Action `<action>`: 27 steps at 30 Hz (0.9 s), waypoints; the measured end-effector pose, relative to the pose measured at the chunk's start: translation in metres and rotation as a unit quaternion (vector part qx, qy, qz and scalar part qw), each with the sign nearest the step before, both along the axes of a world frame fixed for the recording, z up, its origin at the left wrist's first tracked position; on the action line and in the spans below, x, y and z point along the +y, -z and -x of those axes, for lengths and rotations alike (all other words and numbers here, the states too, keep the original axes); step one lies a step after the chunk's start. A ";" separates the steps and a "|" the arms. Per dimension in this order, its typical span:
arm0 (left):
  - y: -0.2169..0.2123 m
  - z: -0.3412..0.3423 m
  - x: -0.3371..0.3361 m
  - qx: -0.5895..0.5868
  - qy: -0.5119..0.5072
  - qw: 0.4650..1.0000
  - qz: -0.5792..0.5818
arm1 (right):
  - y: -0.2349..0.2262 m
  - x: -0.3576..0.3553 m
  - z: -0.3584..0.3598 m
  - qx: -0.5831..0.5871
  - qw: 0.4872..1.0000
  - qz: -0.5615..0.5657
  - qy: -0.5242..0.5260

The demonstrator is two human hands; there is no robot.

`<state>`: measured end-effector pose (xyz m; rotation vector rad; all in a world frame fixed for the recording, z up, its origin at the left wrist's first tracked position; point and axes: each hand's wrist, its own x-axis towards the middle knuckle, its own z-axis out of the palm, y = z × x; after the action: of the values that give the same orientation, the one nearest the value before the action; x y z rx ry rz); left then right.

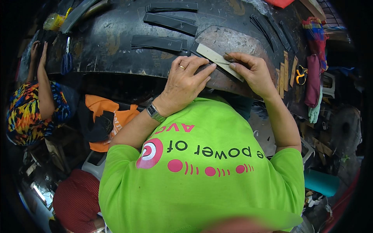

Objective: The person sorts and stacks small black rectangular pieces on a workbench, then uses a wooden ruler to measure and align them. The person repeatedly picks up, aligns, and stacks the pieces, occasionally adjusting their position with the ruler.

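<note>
A pale cream strip (213, 56) lies slantwise on a worn grey-brown board (233, 39) at the near edge of the dark worktable (116, 46). My left hand (185, 80), with a ring and a wristwatch, presses its fingertips down on the strip's lower part and holds it flat. My right hand (251, 72) is on the strip's right side. Its fingers pinch a small thin tool (227, 56) against the strip's edge; the tool's tip is too small to make out.
Stacks of black strips (157, 42) lie beyond my hands, with more fanned at the right (268, 27). Blue scissors (67, 60) lie at the left, orange-handled scissors (300, 74) at the right. Another person (27, 112) in a colourful garment rests a hand on the table's left. Orange cloth (112, 116) hangs below.
</note>
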<state>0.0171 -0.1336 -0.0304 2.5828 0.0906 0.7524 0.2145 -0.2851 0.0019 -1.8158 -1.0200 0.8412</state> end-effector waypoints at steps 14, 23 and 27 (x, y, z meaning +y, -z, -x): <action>-0.002 0.005 0.024 0.011 -0.052 0.999 0.007 | -0.001 0.010 0.022 -0.163 0.986 -0.032 -0.004; -0.010 0.004 0.024 0.039 -0.064 0.997 -0.003 | -0.012 -0.001 0.016 -0.250 0.967 0.015 -0.043; -0.015 -0.007 0.035 0.026 -0.014 0.999 -0.017 | -0.017 -0.026 0.008 -0.179 0.984 0.028 0.002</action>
<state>0.0243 -0.0985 -0.0159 2.6392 0.1305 0.7032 0.2064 -0.3111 0.0185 -2.0640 -1.2239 0.5546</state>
